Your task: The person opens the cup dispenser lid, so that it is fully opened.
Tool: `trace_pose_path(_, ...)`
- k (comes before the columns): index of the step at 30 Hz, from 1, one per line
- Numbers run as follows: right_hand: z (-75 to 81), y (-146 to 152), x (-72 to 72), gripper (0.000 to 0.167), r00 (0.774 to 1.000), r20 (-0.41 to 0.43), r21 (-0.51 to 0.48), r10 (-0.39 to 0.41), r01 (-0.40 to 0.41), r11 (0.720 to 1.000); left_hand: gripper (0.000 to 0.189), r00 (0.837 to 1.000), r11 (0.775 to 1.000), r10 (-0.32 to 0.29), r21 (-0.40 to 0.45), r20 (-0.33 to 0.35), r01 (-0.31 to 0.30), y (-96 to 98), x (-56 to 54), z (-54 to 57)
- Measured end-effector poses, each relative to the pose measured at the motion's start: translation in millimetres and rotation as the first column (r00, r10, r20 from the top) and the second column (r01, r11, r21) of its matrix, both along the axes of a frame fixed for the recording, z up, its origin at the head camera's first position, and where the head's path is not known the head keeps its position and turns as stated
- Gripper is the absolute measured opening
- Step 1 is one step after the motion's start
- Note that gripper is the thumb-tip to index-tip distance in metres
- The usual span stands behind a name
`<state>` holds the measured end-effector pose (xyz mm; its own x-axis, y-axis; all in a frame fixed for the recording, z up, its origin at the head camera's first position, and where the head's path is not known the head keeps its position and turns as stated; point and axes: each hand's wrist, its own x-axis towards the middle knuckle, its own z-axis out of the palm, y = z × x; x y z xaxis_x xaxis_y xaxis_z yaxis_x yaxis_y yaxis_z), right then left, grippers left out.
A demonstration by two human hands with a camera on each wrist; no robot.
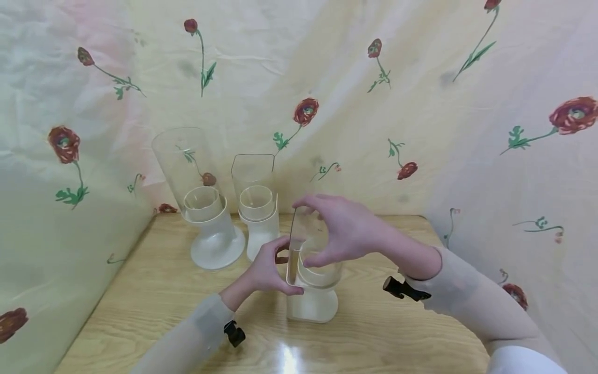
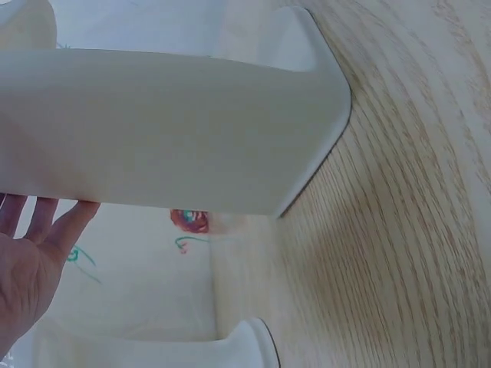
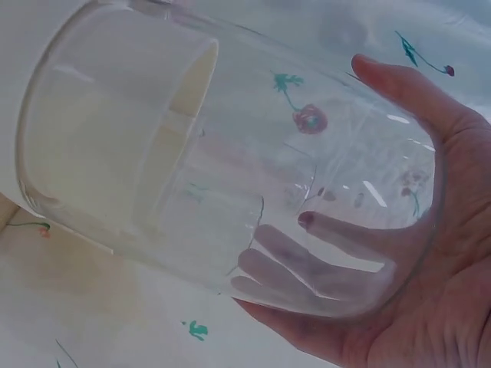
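Note:
A white stand (image 1: 312,306) with a clear, straight-sided shade (image 1: 306,223) on top rises from the wooden table. My left hand (image 1: 267,267) holds the stand's upper part from the left, thumb at the front near the shade's lower rim. Its fingertips (image 2: 80,215) meet the edge of the white stand (image 2: 169,130) in the left wrist view. With my right hand (image 1: 348,228) I grip the shade near its top, thumb and fingers spread around it. Through the clear wall (image 3: 253,176) the right wrist view shows several fingers of the right hand (image 3: 453,207). A pale inner cup (image 3: 115,107) sits inside the shade.
Two similar white stands with clear shades are behind to the left: one with a round foot (image 1: 217,249) and a tall shade (image 1: 175,156), one narrower (image 1: 261,234). Floral cloth (image 1: 350,104) hangs around the wooden table (image 1: 397,332) at back and sides.

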<state>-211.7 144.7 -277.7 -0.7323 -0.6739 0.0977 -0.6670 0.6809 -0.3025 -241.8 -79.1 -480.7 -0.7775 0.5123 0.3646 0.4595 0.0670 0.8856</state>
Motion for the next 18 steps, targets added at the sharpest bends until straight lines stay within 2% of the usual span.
trace_pose_path(8, -1.7, -1.7, -4.1, 0.100, 0.996, -0.067, 0.043, 0.052, -0.049, 0.998, 0.094, 1.000, 1.000, -0.011, -0.019, 0.018, 0.012, 1.0, -2.1, -2.2)
trace_pose_path(11, -0.2, -0.7, -6.4, 0.098, 0.996, -0.057, 0.043, 0.064, -0.061, 0.997, 0.095, 0.999, 0.999, -0.025, -0.023, 0.023, 0.026, 1.9, -0.6, -2.2)
trace_pose_path(18, 0.3, 1.8, -16.4, 0.094, 0.992, -0.040, 0.013, 0.124, -0.123, 0.992, 0.099, 1.000, 1.000, -0.004, -0.007, 0.017, 0.004, 2.4, 1.8, -2.4)
